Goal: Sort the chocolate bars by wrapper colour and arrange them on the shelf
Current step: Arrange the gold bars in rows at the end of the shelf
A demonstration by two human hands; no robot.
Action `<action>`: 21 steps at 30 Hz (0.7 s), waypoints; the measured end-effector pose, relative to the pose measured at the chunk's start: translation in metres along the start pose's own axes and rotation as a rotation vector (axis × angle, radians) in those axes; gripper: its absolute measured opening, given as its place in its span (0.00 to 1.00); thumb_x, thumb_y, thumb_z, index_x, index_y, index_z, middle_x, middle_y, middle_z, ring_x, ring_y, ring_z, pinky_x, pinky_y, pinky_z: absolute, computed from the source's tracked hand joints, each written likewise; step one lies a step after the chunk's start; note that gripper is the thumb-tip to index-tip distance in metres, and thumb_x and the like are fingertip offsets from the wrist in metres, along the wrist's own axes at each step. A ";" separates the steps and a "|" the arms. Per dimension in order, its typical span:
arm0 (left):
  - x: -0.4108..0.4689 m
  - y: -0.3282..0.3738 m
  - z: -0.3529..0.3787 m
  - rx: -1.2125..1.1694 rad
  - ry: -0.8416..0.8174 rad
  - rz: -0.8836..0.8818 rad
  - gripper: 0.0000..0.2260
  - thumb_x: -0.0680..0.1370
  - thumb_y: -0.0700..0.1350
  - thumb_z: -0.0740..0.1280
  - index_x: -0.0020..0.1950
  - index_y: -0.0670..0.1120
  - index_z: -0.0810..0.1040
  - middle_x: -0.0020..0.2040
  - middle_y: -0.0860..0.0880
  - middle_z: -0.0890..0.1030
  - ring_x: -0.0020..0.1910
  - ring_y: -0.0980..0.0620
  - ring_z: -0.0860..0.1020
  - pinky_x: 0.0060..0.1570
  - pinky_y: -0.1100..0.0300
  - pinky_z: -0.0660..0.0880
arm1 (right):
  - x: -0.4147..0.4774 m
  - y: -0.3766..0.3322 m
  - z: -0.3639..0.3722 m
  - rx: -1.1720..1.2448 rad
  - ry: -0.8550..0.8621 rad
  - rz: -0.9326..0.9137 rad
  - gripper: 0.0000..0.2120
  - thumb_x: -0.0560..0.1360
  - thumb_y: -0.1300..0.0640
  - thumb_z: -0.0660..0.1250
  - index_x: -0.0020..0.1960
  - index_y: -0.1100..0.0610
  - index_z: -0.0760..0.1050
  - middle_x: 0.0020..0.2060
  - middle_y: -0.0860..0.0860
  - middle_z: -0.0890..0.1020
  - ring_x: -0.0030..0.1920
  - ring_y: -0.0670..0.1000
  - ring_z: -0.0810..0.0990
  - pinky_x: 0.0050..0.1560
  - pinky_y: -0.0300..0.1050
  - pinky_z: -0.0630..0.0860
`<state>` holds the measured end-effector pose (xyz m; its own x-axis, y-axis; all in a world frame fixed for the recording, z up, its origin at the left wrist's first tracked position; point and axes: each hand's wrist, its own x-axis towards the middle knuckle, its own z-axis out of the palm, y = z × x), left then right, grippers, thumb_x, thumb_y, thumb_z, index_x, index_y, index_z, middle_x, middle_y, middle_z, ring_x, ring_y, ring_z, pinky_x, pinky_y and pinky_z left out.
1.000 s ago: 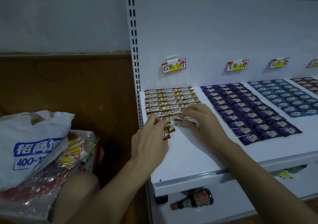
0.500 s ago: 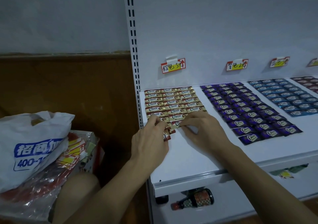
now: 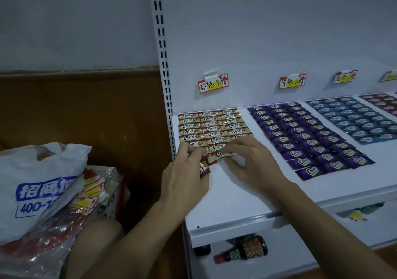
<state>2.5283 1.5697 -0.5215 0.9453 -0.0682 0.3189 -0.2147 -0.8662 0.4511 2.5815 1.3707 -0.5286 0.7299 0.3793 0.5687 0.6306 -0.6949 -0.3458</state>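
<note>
At shelf left, right hand pinches a brown bar; left hand grips spares. Probably light, slick: pinch its ends.

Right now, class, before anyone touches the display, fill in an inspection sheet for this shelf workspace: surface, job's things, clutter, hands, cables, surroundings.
Surface: white metal shelf with a white back panel.
Job's things: gold-brown foil-wrapped chocolate bars in rows at left; purple-wrapped bars, blue-wrapped bars and dark-red-wrapped bars in blocks to the right; handwritten paper price tags above.
Clutter: white plastic bag with blue print and clear bag of red-yellow packs left of the shelf; dark glass bottle lying below.
Hands: left hand holds spare gold-brown bars; right hand pinches one loose gold-brown bar at the block's front edge.
Cables: nothing seen.
Surroundings: grey wall above brown wooden panelling.
</note>
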 end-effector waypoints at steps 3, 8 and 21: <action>0.005 -0.001 0.001 -0.382 0.027 0.050 0.23 0.76 0.38 0.67 0.70 0.50 0.71 0.62 0.54 0.72 0.58 0.56 0.76 0.56 0.55 0.78 | 0.002 0.001 -0.004 0.142 0.102 0.040 0.11 0.73 0.58 0.71 0.55 0.54 0.83 0.48 0.45 0.83 0.49 0.46 0.81 0.48 0.36 0.72; 0.020 0.016 0.001 -0.902 -0.123 -0.089 0.07 0.83 0.40 0.63 0.57 0.52 0.76 0.39 0.52 0.79 0.35 0.55 0.75 0.34 0.57 0.72 | 0.002 -0.002 -0.014 0.466 0.157 0.189 0.11 0.77 0.58 0.69 0.59 0.52 0.79 0.44 0.46 0.84 0.47 0.51 0.82 0.39 0.49 0.76; 0.029 0.028 0.007 -0.976 -0.208 -0.123 0.08 0.81 0.43 0.68 0.60 0.47 0.76 0.38 0.57 0.80 0.30 0.61 0.74 0.28 0.67 0.69 | 0.005 0.002 -0.017 0.736 0.225 0.277 0.03 0.73 0.63 0.72 0.45 0.58 0.78 0.36 0.51 0.83 0.36 0.51 0.82 0.36 0.48 0.78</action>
<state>2.5511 1.5401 -0.5051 0.9786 -0.1712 0.1143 -0.1317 -0.0945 0.9868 2.5815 1.3609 -0.5139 0.8635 0.0671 0.4999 0.5042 -0.1365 -0.8527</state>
